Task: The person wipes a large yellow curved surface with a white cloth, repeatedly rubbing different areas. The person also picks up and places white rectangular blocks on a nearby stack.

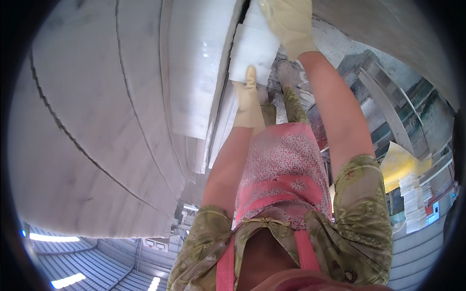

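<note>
A thin white sheet [253, 51] lies between my two hands, both in cream rubber gloves. My left hand [248, 99] grips its near edge, with the thumb on top and the other fingers hidden beneath. Farther up, my right hand [290, 24] holds the sheet's right side, and its fingertips run toward the top rim of the view. Along the left side of the sheet stands a stack of large white slabs [196, 72], with a dark narrow gap between them. I cannot tell what the sheet is made of.
More big greyish-white slabs [87, 106] curve across the whole left side. My shoes [285, 72] stand on a wet-looking grey floor. At right are long grey boards [388, 104], a yellow sheet [400, 162] and a pile of white pieces [413, 203].
</note>
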Demonstrator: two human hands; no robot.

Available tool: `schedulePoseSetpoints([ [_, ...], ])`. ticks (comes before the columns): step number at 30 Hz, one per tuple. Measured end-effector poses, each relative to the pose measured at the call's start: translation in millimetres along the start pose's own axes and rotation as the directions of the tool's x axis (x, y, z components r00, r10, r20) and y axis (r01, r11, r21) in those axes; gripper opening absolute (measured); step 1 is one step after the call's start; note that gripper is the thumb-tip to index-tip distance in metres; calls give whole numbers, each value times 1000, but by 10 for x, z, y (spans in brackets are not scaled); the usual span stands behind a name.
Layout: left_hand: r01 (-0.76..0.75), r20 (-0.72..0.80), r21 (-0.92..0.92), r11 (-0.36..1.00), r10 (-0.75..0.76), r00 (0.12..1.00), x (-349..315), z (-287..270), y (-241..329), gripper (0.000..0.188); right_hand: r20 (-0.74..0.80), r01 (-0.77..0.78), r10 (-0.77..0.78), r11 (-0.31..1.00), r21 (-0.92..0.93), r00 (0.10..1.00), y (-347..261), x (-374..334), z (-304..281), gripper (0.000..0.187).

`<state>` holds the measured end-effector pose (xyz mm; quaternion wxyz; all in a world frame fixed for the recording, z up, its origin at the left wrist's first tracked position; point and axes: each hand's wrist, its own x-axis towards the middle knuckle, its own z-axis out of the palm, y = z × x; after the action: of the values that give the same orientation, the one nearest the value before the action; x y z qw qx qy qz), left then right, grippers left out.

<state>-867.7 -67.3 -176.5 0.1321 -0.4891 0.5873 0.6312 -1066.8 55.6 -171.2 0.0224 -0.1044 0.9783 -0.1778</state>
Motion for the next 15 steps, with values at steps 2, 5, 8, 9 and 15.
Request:
schedulePoseSetpoints([
  [2, 348, -57, 123, 930, -343, 938, -73, -40, 95, 71, 422, -135, 147, 989, -58, 895, -42, 43, -67, 54],
  [5, -2, 80, 38, 999, -1, 997, -97, 2, 266, 70, -238, 28, -26, 1000, 4, 971, -114, 109, -165, 57],
  [8, 106, 83, 6, 994, -106, 991, -223, -3, 450, 68, -161, -52, 61, 997, 57, 985, -187, 146, -174, 59],
  [9, 174, 64, -10, 985, -173, 983, -295, -8, 504, 66, -127, -88, 95, 994, 62, 987, -207, 143, -151, 59],
  [15, 175, 209, -7, 984, -170, 963, -474, 65, 787, 72, -165, -108, 107, 994, 1, 980, -244, 165, -73, 56],
])
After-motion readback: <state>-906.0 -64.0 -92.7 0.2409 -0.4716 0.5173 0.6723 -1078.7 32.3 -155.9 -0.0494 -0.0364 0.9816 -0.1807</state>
